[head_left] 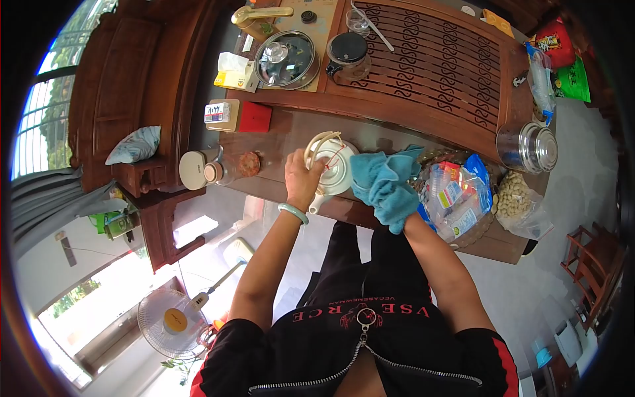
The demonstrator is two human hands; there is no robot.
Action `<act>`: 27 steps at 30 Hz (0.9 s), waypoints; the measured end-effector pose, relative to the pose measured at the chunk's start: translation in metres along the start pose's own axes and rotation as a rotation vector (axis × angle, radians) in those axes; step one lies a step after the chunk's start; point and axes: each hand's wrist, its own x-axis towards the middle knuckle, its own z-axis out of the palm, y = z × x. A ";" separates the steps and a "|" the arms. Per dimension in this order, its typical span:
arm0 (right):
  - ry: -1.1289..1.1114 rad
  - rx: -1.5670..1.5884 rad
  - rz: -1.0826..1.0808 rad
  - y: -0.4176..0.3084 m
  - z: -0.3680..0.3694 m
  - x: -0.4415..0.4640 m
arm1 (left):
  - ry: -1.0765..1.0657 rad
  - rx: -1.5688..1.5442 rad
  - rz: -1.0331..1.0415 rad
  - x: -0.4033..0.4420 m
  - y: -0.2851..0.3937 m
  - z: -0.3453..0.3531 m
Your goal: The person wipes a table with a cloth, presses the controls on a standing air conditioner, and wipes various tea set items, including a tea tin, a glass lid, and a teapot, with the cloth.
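A white teapot point(340, 173) with a beige looped handle point(322, 141) and a red cord at its lid stands near the front edge of the table, its spout toward me. My left hand point(303, 173), a pale green bangle on its wrist, is closed at the pot's left side by the handle and lid. A teal cloth point(387, 185) is bunched over my right hand, hiding the fingers; only the wrist point(413, 226) shows. The cloth meets the pot's right side.
Right of the cloth sits a basket of packaged snacks point(456, 198), with a bag of peanuts point(517, 198) beyond. A slatted tea tray point(430, 59) with a glass pot point(349, 56) lies behind. A lidded pan point(286, 59), tissue box point(235, 73) and glass jar point(221, 171) stand left.
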 end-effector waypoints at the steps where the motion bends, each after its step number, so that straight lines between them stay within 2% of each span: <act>1: -0.020 0.020 0.021 0.005 -0.003 0.006 | 0.019 -0.100 -0.017 -0.003 -0.003 0.004; 3: -0.044 0.009 0.046 0.014 -0.008 0.016 | 0.055 -0.301 -0.054 -0.008 -0.008 0.013; 5: -0.033 -0.055 0.044 0.027 -0.010 0.022 | -0.017 -0.351 -0.159 -0.008 -0.012 0.018; 9: 0.109 -0.459 -0.071 0.045 0.003 0.010 | -0.072 -0.344 -0.247 -0.006 -0.021 0.025; 10: 0.069 -0.079 0.043 0.052 -0.004 -0.003 | -0.062 -0.345 -0.238 -0.006 -0.022 0.024; 12: 0.140 0.103 0.088 0.075 -0.012 -0.024 | -0.050 -0.349 -0.215 -0.006 -0.021 0.024; 14: 0.355 -0.307 -0.044 0.091 -0.012 -0.033 | -0.126 -0.542 -0.311 -0.005 -0.016 0.020; 15: 0.328 -0.176 0.058 0.078 -0.016 -0.032 | -0.160 -0.641 -0.361 -0.002 -0.016 0.019; 16: 0.307 -0.037 0.167 0.061 -0.019 -0.034 | -0.070 -0.462 -0.216 -0.002 -0.038 0.033; 18: 0.027 0.142 0.189 0.026 -0.011 -0.038 | -0.138 -0.623 -0.304 -0.004 -0.034 0.025; 21: 0.152 -0.130 -0.069 0.000 0.027 -0.010 | -0.194 -0.786 -0.342 0.003 -0.027 0.022; 24: 0.471 -0.686 -0.319 -0.001 0.051 0.034 | -0.173 -0.769 -0.356 0.003 -0.021 0.018; 27: 0.531 -1.638 -0.589 0.004 0.071 0.042 | -0.137 -0.706 -0.381 -0.002 -0.015 0.016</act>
